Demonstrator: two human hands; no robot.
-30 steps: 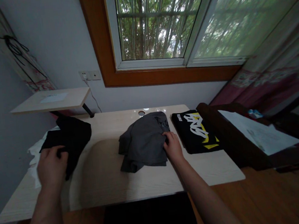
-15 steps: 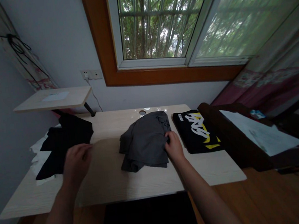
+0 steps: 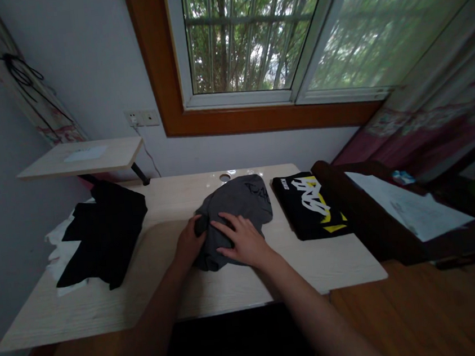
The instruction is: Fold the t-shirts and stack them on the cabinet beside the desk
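A grey T-shirt (image 3: 239, 195) with dark print near its upper right corner lies bunched in the middle of the desk. My left hand (image 3: 190, 242) is at its left edge, with a bit of the cloth between thumb and fingers. Spread flat over its lower middle, the fingers of my right hand (image 3: 246, 240) press on the fabric without grasping it. To the right sits a neatly folded black T-shirt (image 3: 304, 210) with white and yellow print. Black clothing (image 3: 111, 231) lies loosely at the left, over white cloth (image 3: 60, 250).
The pale wooden desk (image 3: 157, 305) stands below a window. A raised shelf (image 3: 82, 157) holding a paper is at its back left. Beside the right end is a dark brown piece of furniture (image 3: 365, 221) with a white sheet (image 3: 405, 205) on it.
My left hand has moved right, from beside the black clothing to the grey T-shirt's left edge. My right hand has left the shirt's right edge and shifted left onto it, fingers spread.
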